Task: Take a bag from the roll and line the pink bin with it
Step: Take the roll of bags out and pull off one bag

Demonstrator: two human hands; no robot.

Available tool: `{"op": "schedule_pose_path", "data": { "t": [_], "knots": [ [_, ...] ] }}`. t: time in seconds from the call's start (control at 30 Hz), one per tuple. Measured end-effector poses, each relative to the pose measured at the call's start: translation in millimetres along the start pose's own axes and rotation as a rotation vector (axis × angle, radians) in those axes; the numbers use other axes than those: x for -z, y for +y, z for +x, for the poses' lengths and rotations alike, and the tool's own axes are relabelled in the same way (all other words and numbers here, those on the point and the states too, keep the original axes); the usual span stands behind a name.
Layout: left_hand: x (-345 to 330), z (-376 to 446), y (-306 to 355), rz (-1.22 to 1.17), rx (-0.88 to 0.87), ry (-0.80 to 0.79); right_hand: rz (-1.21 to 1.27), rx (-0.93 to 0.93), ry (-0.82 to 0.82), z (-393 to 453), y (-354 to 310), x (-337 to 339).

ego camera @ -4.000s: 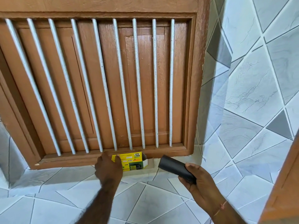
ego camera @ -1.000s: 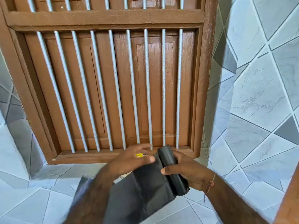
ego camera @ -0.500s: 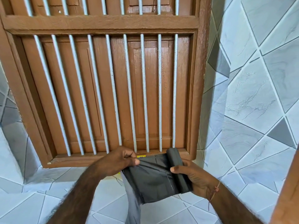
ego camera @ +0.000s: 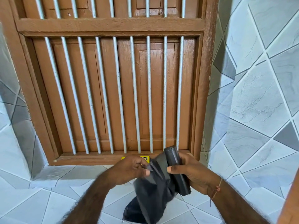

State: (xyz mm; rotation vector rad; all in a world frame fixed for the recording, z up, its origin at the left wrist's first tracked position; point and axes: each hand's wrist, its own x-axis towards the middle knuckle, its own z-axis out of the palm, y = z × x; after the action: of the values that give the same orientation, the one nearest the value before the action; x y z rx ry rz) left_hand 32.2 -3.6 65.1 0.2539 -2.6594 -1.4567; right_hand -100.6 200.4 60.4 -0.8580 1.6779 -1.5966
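The right hand (ego camera: 192, 173) grips a black roll of bin bags (ego camera: 177, 169), thumb across it. The left hand (ego camera: 132, 169) pinches the edge of the unrolled black bag (ego camera: 150, 196), which hangs down between the forearms. Behind the left hand's knuckles peeks a yellow box (ego camera: 146, 157), mostly hidden, possibly printed packaging. Beyond stands a brown wooden window frame (ego camera: 110, 27) with grey metal bars (ego camera: 134, 94), set in a grey-tiled wall (ego camera: 258, 94).

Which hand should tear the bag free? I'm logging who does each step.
Left. The left hand already pinches the unrolled black bag at its edge, while the right hand has its grip around the roll, steadying it.
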Motion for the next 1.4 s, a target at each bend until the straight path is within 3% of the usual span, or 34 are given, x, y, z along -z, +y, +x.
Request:
{"op": "schedule_pose_path", "data": {
  "t": [0.23,0.37,0.47,0.83,1.0,1.17,1.4],
  "knots": [
    [-15,3,6,0.029,-0.048,0.098,-0.035,-0.005,0.152,-4,3,-1],
    [-31,6,18,-0.216,-0.101,0.217,0.021,0.003,0.226,-5,-1,-10],
    [-48,8,22,-0.37,-0.14,0.186,0.06,0.05,0.309,-4,-4,-12],
    [-53,26,18,0.079,-0.193,0.374,-0.039,0.165,0.609,10,12,-19],
    [-56,26,13,0.081,-0.152,0.472,-0.016,0.222,0.649,12,8,-23],
    [-51,21,22,0.215,-0.108,0.373,-0.001,0.205,0.667,15,7,-22],
    [-62,16,29,0.248,-0.168,0.595,-0.041,0.243,0.799,22,10,-32]
  ]
}}
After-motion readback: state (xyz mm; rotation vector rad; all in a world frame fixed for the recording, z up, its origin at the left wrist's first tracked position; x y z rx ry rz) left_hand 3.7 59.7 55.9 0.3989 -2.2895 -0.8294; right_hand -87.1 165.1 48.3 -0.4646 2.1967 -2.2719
